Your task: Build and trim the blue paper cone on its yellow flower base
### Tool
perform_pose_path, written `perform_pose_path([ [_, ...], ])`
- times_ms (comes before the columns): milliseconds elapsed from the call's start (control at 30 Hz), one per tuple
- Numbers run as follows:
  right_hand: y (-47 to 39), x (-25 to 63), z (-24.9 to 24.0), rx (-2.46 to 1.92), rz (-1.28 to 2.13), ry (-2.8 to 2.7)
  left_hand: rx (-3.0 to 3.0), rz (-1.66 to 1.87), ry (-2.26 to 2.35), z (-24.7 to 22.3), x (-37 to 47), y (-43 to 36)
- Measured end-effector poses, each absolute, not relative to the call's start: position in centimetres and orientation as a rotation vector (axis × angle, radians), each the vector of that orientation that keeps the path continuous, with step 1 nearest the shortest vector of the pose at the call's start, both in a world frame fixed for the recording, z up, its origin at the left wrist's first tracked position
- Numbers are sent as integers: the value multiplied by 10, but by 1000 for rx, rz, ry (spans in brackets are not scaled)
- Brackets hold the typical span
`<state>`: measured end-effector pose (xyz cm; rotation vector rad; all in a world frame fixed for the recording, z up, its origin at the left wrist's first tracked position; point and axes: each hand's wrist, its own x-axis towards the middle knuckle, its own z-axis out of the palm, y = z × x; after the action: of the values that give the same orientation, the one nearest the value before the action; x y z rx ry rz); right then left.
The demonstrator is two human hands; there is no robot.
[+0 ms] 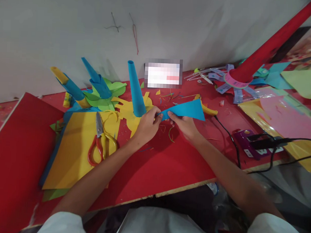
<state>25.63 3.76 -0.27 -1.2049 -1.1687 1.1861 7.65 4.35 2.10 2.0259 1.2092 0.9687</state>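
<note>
A piece of blue paper (188,110) is held just above the red table, widening toward its right end. My left hand (148,124) pinches its narrow left end. Farther along the lower edge, my right hand (183,124) grips it with the thumb on top and the fingers underneath. Just left of my left hand, a tall blue paper cone (136,91) stands upright on a yellow paper cutout (123,110) with strips around its edge. Scissors (100,140) with one red and one yellow handle lie on yellow sheets (74,144).
Finished-looking blue and green paper flowers (102,90) stand at back left, near a glue stick (67,100). A glue gun (209,110) lies right of the blue paper, its cord running to a purple power strip (254,145). A red cone (266,49) and packed coloured sheets (289,115) fill the right.
</note>
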Motion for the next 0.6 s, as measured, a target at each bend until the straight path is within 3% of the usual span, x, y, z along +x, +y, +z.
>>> perform_pose_path([
  [600,38,268,-13,-1503,1162,-1280,1979,993,1131,27,71,43],
])
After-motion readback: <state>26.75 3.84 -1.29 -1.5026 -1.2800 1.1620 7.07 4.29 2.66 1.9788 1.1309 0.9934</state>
